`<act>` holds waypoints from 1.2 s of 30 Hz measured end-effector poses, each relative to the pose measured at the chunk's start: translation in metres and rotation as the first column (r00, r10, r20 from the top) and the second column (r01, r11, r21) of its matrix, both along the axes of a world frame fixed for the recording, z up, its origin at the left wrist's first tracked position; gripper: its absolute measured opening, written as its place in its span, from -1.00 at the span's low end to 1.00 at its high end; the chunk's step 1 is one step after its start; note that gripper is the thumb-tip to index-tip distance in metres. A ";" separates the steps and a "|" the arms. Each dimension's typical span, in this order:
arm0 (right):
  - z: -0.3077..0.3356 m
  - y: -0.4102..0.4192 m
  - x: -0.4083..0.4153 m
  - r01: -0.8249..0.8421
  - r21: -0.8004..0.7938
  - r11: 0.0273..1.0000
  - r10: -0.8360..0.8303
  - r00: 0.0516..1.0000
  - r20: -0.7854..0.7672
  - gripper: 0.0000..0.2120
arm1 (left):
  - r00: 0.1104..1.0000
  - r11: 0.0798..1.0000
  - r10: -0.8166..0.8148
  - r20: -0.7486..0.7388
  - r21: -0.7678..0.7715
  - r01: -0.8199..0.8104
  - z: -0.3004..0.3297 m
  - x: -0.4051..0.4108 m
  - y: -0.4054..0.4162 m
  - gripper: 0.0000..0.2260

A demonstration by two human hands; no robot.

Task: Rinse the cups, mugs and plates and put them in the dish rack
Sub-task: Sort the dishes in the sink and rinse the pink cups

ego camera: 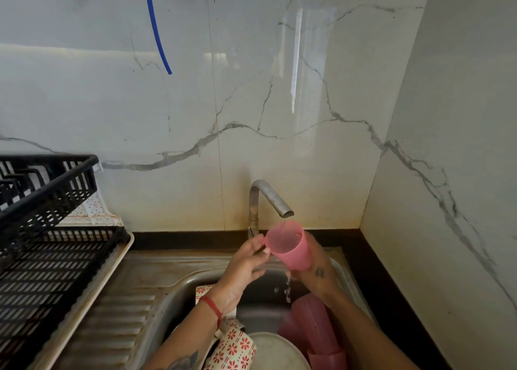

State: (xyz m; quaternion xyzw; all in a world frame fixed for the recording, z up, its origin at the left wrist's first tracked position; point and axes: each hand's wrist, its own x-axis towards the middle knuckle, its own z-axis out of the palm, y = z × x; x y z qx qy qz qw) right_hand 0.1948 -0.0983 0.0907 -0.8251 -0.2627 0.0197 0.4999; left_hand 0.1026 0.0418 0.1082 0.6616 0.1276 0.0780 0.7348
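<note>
Fingers of both hands grip pink cup (289,245) under tap (270,199): left hand (246,266) at rim, right hand (316,269) round base.

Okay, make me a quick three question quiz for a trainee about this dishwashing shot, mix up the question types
1. True or false: water from the tap is running into the pink cup.
2. Which hand grips the cup's handle? A) left hand B) right hand
3. Fill in: the black dish rack stands to the person's ____ of the sink.

Key: 1 true; 2 A, the right hand cradles the cup's base; 3 left.
</note>
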 end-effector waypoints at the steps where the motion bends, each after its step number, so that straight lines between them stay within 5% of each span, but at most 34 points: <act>1: -0.001 -0.003 0.001 0.018 -0.045 0.999 -0.017 1.000 0.025 -0.27 | 1.000 1.000 -0.006 -0.023 -0.026 0.006 -0.002 0.001 -0.001 -0.71; 7: -0.003 -0.007 0.003 0.025 -0.307 0.951 0.052 0.970 0.239 -0.28 | 0.989 0.961 0.109 -0.104 -0.243 -0.131 -0.010 0.008 0.005 -0.76; 11: 0.015 -0.012 0.017 0.004 -0.225 0.974 0.062 0.956 0.286 -0.42 | 0.990 0.933 0.112 -0.082 -0.335 -0.133 0.005 0.026 -0.007 -0.72; 13: 0.015 -0.021 0.024 0.041 -0.215 0.976 0.003 0.979 0.201 -0.47 | 0.998 0.976 0.016 -0.055 -0.217 -0.027 0.015 0.038 -0.025 -0.72; 16: 0.002 -0.040 0.028 0.079 -0.214 0.974 -0.093 0.994 -0.059 -0.24 | 0.986 0.993 -0.116 -0.122 0.010 0.118 0.020 0.052 -0.049 -0.68; 18: -0.013 -0.049 0.023 0.059 -0.197 0.979 -0.084 0.989 -0.121 -0.15 | 0.979 0.997 -0.079 -0.190 0.007 0.082 0.015 0.052 -0.048 -0.65; 22: -0.030 -0.045 0.009 -0.125 -0.156 0.980 0.101 0.984 -0.149 -0.19 | 0.940 0.972 0.094 -0.329 -0.173 -0.158 -0.013 0.041 -0.021 -0.68; 25: -0.015 -0.025 0.008 -0.077 -0.416 0.906 0.146 0.980 0.137 -0.18 | 0.914 0.925 0.189 -0.359 -0.247 -0.288 -0.025 0.045 -0.006 -0.72; 27: 0.004 -0.017 0.014 0.043 -0.515 0.856 0.117 0.955 0.274 -0.20 | 0.927 0.917 0.197 -0.318 -0.275 -0.289 -0.024 0.053 -0.004 -0.73; 31: 0.036 -0.024 0.032 0.053 -0.451 0.891 0.055 0.973 0.224 -0.34 | 0.977 0.841 0.086 -0.194 -0.511 -0.175 -0.027 0.066 -0.013 -0.67; 36: 0.044 -0.037 0.035 0.033 -0.321 0.947 0.063 0.957 0.284 -0.29 | 0.993 0.560 0.049 -0.106 -0.821 -0.115 -0.043 0.076 -0.044 -0.38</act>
